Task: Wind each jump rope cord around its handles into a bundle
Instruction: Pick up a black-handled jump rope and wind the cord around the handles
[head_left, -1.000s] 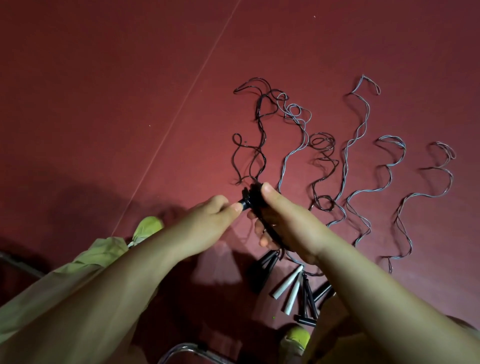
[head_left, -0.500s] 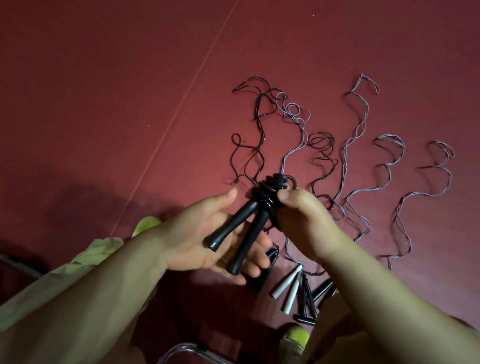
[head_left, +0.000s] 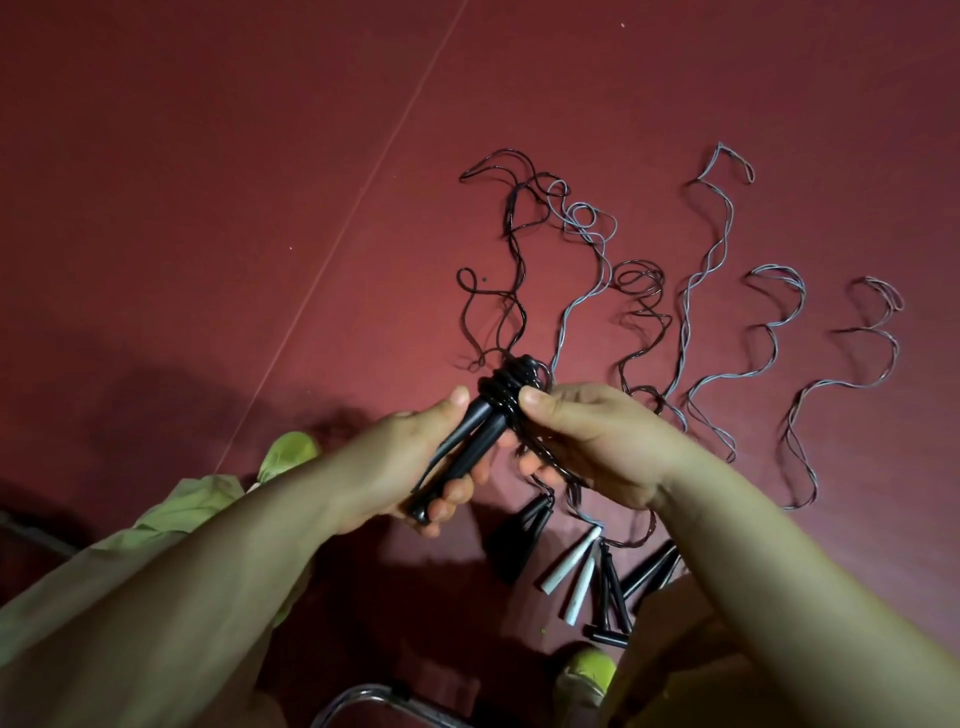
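Note:
My left hand (head_left: 415, 462) grips a pair of black jump rope handles (head_left: 467, 447), held side by side and tilted up to the right. Black cord (head_left: 506, 389) is wound in several turns around their upper ends. My right hand (head_left: 592, 441) pinches that cord just right of the wound part, and a loose length runs under its palm. Several more jump ropes lie on the red floor (head_left: 208, 208), their wavy cords (head_left: 706, 270) stretching away from me.
Black handles (head_left: 524, 535), white handles (head_left: 574, 566) and more black handles (head_left: 613, 592) lie on the floor below my hands. Green shoes (head_left: 288, 452) and green trouser legs frame the bottom. A chrome tube (head_left: 363, 701) curves at the lower edge.
My left hand has closed around the handles, which it held loosely before. My right hand brought the cord round the handle tops and slid right; more turns now sit there.

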